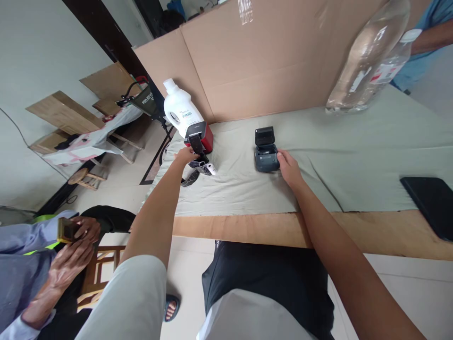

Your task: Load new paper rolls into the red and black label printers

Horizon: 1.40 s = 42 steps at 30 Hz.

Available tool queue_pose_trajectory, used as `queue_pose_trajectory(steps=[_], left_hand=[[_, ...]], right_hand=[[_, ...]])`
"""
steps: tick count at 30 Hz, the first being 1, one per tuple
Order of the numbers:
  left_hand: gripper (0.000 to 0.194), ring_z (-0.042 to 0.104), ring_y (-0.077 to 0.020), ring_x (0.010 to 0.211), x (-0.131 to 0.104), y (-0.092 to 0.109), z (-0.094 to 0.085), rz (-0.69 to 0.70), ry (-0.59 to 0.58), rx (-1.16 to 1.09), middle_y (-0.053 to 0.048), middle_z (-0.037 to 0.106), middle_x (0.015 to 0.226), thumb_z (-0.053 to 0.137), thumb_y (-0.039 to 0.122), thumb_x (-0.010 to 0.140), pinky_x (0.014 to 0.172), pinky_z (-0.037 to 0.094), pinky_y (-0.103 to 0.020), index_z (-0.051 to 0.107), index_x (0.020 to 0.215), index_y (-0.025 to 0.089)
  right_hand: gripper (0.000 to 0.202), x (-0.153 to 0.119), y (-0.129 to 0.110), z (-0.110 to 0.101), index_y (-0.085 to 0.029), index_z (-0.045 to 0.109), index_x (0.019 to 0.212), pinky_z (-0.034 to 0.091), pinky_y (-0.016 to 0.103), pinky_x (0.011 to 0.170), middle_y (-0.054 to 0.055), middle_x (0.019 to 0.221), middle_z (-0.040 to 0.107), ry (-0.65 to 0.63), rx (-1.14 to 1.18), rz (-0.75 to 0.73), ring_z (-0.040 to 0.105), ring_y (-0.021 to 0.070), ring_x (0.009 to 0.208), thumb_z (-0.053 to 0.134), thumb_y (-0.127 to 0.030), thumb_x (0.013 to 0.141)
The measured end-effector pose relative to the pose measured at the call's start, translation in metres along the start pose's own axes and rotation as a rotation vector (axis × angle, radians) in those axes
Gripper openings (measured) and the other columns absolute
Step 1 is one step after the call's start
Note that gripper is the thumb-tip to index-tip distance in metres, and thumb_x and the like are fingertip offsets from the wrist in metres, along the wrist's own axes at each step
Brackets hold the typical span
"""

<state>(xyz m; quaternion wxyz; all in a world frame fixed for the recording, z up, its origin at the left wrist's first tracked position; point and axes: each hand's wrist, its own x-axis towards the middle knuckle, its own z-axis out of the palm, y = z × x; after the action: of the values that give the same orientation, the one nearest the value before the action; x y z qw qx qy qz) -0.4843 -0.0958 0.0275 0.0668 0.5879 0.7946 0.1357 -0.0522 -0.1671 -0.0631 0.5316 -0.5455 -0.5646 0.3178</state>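
My right hand (pixel 289 166) grips the right side of a small dark printer-like device (pixel 266 157), whose lid (pixel 264 136) stands open on the cloth-covered table. Over at the table's left end, my left hand (pixel 186 155) is closed at a black part on the front of a red and black box (pixel 206 137); what its fingers pinch is too small to make out. Just below that hand lie a small white roll (pixel 211 168) and a dark patterned strip (pixel 191 178). A white jug (pixel 181 107) stands behind the box.
A cardboard panel (pixel 262 56) rises along the table's back. Two clear bottles (pixel 368 56) stand at the back right, with a person's arm (pixel 433 38) beyond. A black phone-like slab (pixel 430 203) lies at the right edge. Another person (pixel 31 269) sits at lower left.
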Motion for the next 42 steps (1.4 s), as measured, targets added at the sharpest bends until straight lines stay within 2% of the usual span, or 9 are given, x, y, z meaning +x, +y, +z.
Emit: queue_pose_trajectory(steps=[5, 12, 16, 20, 26, 29, 32, 36, 42], left_hand=[[0.028, 0.071, -0.0278, 0.106, -0.017, -0.013, -0.013, 0.012, 0.061, -0.023, -0.009, 0.077, 0.096, 0.076, 0.024, 0.072, 0.099, 0.050, -0.034, 0.076, 0.097, 0.010], [0.036, 0.071, -0.0212, 0.089, -0.062, -0.057, -0.069, 0.010, 0.549, -0.300, -0.005, 0.073, 0.093, 0.067, 0.013, 0.079, 0.092, 0.057, -0.035, 0.070, 0.115, 0.014], [0.024, 0.073, -0.0185, 0.096, -0.100, -0.033, -0.073, 0.165, 0.653, -0.747, -0.008, 0.074, 0.109, 0.066, 0.018, 0.083, 0.087, 0.059, -0.031, 0.059, 0.107, 0.018], [0.013, 0.071, -0.0215, 0.117, -0.152, 0.030, -0.031, 0.316, 0.447, -0.919, -0.008, 0.074, 0.114, 0.066, 0.024, 0.087, 0.100, 0.056, -0.034, 0.055, 0.094, 0.021], [0.020, 0.070, -0.0275, 0.118, -0.208, 0.122, 0.064, 0.552, -0.034, -1.306, -0.011, 0.074, 0.119, 0.071, 0.036, 0.087, 0.098, 0.054, -0.041, 0.059, 0.079, 0.022], [0.025, 0.067, -0.0274, 0.124, -0.210, 0.153, 0.089, 0.543, -0.142, -1.441, -0.010, 0.072, 0.124, 0.076, 0.040, 0.085, 0.103, 0.052, -0.040, 0.061, 0.078, 0.022], [0.036, 0.068, -0.0262, 0.123, -0.212, 0.169, 0.102, 0.376, -0.245, -1.607, -0.008, 0.070, 0.133, 0.080, 0.046, 0.084, 0.103, 0.053, -0.038, 0.066, 0.110, 0.026], [0.089, 0.077, -0.0232, 0.087, -0.230, 0.174, 0.118, 0.171, -0.571, -1.683, -0.012, 0.076, 0.123, 0.071, 0.065, 0.089, 0.075, 0.061, -0.037, 0.032, 0.160, 0.030], [0.132, 0.072, -0.0136, 0.061, -0.243, 0.178, 0.136, 0.230, -0.764, -1.536, -0.015, 0.078, 0.123, 0.081, 0.046, 0.087, 0.052, 0.054, -0.024, -0.022, 0.168, 0.034]], right_hand=[[0.069, 0.001, -0.001, 0.000, -0.018, 0.073, 0.124, 0.049, 0.054, 0.113, 0.018, 0.129, 0.076, -0.013, 0.021, 0.008, 0.068, 0.0348, 0.124, 0.047, -0.073, 0.092], [0.060, 0.003, 0.006, 0.002, -0.021, 0.073, 0.122, 0.051, 0.055, 0.111, 0.015, 0.127, 0.077, -0.015, 0.066, 0.020, 0.070, 0.0333, 0.121, 0.054, -0.068, 0.090], [0.050, 0.002, 0.001, 0.004, -0.022, 0.074, 0.111, 0.055, 0.057, 0.103, 0.014, 0.114, 0.079, 0.066, 0.047, 0.007, 0.073, 0.0333, 0.109, 0.056, -0.062, 0.088], [0.038, -0.011, -0.024, 0.002, -0.024, 0.074, 0.099, 0.055, 0.054, 0.101, 0.012, 0.108, 0.077, 0.144, 0.000, -0.114, 0.071, 0.0319, 0.107, 0.052, -0.054, 0.094], [0.038, -0.043, -0.066, 0.011, -0.025, 0.075, 0.108, 0.059, 0.044, 0.092, 0.007, 0.105, 0.080, -0.226, 0.181, -0.126, 0.074, 0.0253, 0.093, 0.059, -0.055, 0.092], [0.031, -0.046, -0.066, 0.017, -0.025, 0.075, 0.101, 0.058, 0.043, 0.095, 0.007, 0.107, 0.080, -0.251, 0.214, -0.149, 0.074, 0.0263, 0.101, 0.065, -0.052, 0.088], [0.031, -0.037, -0.056, 0.013, -0.025, 0.074, 0.100, 0.058, 0.043, 0.096, 0.007, 0.106, 0.079, -0.192, 0.210, -0.142, 0.073, 0.0261, 0.101, 0.067, -0.052, 0.086], [0.036, -0.012, -0.039, 0.000, -0.023, 0.071, 0.108, 0.058, 0.042, 0.090, 0.008, 0.110, 0.077, -0.085, 0.129, -0.125, 0.070, 0.0232, 0.092, 0.067, -0.048, 0.084], [0.028, 0.047, -0.030, -0.009, -0.022, 0.073, 0.108, 0.056, 0.046, 0.098, 0.010, 0.116, 0.077, -0.131, -0.120, -0.232, 0.070, 0.0253, 0.096, 0.061, -0.032, 0.084]])
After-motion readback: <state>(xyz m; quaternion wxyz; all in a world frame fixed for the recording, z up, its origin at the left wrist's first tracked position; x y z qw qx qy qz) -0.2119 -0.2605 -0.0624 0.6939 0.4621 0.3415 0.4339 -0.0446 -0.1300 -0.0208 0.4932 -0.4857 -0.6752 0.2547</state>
